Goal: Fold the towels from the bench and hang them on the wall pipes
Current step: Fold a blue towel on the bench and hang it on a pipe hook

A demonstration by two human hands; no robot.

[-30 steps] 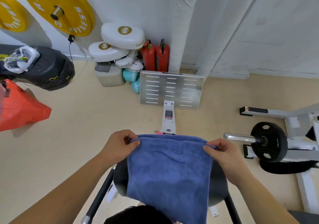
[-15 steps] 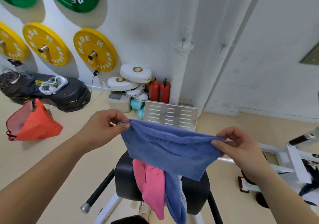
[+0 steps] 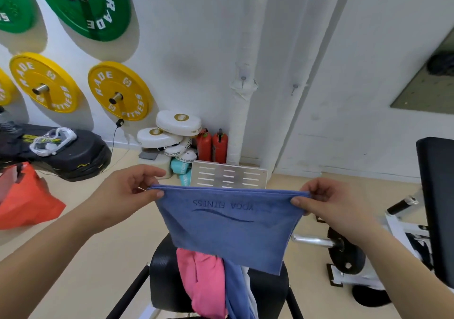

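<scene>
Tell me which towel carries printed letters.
The blue towel stretched between both hands; the pink towel on the bench shows none.

Blue towel (image 3: 228, 225), pink towel (image 3: 204, 282), black bench (image 3: 164, 286)

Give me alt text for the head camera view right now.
Both hands, left hand and right hand, hold a folded blue towel taut by its top corners above a black bench draped with a pink towel. Weight plates hang on the white wall.
</scene>
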